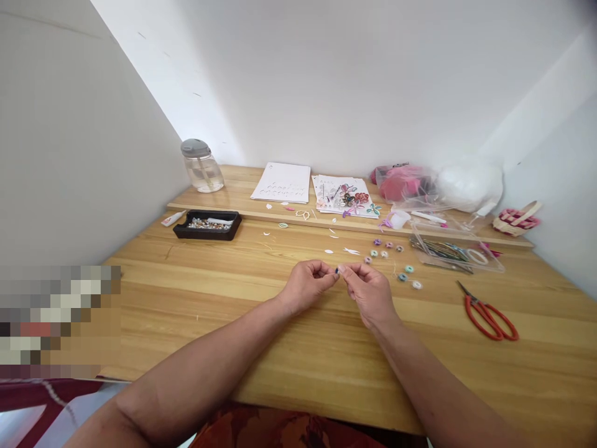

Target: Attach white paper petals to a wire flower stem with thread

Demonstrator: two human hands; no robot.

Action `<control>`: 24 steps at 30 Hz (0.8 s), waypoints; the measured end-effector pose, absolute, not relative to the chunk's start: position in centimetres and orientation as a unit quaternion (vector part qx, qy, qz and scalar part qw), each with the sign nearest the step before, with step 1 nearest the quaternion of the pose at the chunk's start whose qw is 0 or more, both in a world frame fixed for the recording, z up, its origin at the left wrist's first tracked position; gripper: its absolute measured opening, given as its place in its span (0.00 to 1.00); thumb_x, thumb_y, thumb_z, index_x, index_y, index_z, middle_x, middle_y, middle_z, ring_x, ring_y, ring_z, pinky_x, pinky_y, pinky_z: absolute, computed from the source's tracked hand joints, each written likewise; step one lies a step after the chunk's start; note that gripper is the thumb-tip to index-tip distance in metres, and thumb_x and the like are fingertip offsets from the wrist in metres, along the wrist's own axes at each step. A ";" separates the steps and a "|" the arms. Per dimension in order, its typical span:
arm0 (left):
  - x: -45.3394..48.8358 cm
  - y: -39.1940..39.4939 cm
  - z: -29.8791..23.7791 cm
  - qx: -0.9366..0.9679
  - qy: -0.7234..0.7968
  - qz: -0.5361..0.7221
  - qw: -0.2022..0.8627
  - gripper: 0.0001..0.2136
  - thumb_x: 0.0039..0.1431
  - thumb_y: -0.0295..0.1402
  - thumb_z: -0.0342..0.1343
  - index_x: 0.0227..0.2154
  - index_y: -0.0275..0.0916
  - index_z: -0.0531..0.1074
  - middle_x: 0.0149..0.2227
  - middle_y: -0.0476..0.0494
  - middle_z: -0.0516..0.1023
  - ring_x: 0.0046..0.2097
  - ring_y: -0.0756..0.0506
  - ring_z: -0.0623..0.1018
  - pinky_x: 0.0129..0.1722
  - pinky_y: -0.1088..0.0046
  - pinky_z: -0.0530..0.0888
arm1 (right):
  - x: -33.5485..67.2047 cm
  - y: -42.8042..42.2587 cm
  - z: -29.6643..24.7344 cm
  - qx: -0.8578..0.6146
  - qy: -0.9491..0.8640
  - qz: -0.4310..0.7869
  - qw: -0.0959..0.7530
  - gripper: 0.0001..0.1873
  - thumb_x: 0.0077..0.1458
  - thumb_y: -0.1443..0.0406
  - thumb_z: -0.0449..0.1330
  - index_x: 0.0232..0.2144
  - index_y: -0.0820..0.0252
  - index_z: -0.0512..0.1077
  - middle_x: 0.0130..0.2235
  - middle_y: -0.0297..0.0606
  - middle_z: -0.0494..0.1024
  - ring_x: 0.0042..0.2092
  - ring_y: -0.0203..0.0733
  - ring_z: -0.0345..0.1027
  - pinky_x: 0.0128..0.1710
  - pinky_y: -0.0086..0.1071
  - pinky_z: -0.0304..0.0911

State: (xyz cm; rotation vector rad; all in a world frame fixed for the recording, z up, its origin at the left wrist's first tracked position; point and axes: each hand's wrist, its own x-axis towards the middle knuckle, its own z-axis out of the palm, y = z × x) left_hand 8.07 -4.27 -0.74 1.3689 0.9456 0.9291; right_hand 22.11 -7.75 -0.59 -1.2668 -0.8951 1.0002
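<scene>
Above the middle of the wooden table [224,292], my left hand [305,287] and my right hand [372,294] meet fingertip to fingertip. Both are closed in a pinch on a small dark blue piece [336,271], mostly covered by the fingers and too small to name. Just beyond the hands lie white leaf-shaped cutouts [351,251]. Several small thread bobbins [402,277] in purple, pink, green, blue and white are scattered beyond and to the right of my right hand.
Red-handled scissors [489,317] lie at right, near a clear tray [494,266] of tools. A black tray [208,234] of beads sits at left, below a water bottle [202,167]. The raised back shelf holds paper stacks [282,182], plastic bags [469,183] and a small basket [515,221].
</scene>
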 end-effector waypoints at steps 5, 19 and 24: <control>8.0 -4.1 -0.4 0.542 0.408 0.411 0.609 0.17 0.44 0.45 0.66 0.25 0.35 0.73 0.25 0.49 0.72 0.27 0.53 0.66 0.29 0.75 0.62 | 21.8 -8.0 -0.3 -0.540 -0.396 0.455 0.588 0.21 0.39 0.51 0.73 0.28 0.61 0.76 0.21 0.29 0.68 0.21 0.29 0.52 0.17 0.26 0.47; 7.9 -4.2 -0.6 0.553 0.393 0.392 0.621 0.15 0.47 0.43 0.66 0.25 0.35 0.74 0.25 0.51 0.71 0.27 0.53 0.65 0.31 0.74 0.61 | 23.0 -7.7 0.4 -0.538 -0.359 0.446 0.618 0.19 0.39 0.54 0.74 0.27 0.61 0.76 0.21 0.28 0.66 0.21 0.29 0.52 0.18 0.26 0.45; 8.0 -4.3 -0.6 0.556 0.404 0.391 0.612 0.16 0.46 0.44 0.66 0.25 0.35 0.73 0.25 0.51 0.72 0.27 0.53 0.64 0.30 0.74 0.60 | 22.7 -7.7 0.0 -0.546 -0.397 0.408 0.614 0.15 0.41 0.55 0.72 0.24 0.60 0.76 0.19 0.29 0.67 0.21 0.30 0.52 0.20 0.28 0.47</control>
